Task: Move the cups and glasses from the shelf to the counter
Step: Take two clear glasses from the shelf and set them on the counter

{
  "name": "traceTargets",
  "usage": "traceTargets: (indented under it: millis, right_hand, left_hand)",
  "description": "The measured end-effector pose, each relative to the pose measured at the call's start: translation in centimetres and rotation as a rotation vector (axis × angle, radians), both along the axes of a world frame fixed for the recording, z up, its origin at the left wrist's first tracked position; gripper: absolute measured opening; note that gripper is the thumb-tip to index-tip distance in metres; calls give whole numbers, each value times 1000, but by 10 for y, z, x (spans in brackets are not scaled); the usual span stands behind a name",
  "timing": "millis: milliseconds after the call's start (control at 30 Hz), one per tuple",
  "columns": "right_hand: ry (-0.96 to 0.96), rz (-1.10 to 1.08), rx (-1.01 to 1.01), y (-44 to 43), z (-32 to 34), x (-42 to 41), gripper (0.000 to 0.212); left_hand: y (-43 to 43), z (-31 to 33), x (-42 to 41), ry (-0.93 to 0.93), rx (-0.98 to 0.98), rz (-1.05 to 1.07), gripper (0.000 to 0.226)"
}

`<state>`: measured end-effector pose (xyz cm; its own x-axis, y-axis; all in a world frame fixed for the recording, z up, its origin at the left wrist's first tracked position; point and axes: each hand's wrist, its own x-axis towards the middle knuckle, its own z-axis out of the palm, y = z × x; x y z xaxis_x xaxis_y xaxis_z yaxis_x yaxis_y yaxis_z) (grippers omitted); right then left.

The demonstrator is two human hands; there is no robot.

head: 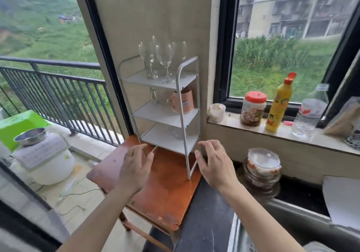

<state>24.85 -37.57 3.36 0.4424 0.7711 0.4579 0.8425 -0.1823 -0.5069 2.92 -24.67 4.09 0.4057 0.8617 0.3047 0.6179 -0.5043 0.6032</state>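
A white three-tier metal shelf stands on a brown wooden stool. Several clear wine glasses stand on its top tier. The middle tier holds a pink mug and a clear glass mug behind it. Small clear glasses sit on the bottom tier. My left hand hovers open in front of the shelf's lower left. My right hand hovers open at its lower right, holding nothing. The dark counter runs below my right forearm.
A stack of lidded bowls sits on the counter to the right. On the window ledge stand a white cup, a red-lidded jar, a yellow bottle and a clear bottle. A white rice cooker sits on the balcony floor.
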Motion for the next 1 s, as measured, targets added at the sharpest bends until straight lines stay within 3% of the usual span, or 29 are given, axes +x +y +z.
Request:
traceTargets:
  millis: [167,367,633,867,1000]
  right_hand:
    - [35,-149,-64,68,-28,-18,34]
    - [246,-299,-197,170,-80,-66,34]
    - [625,-310,-139,248,-88,-61,44]
    - [758,-374,-135,319,-93,-37,59]
    - [685,-385,-150,311,-94,-33,39]
  left_hand:
    - [99,-35,7,14,-89,-154,41]
    - [211,-82,-13,62,-178,-331,44]
    - [255,-104,4,84,-206,-416,46]
    - [279,-115,3,124,-191,-461,47]
    - [288,-113,21,118,-206,-496,47]
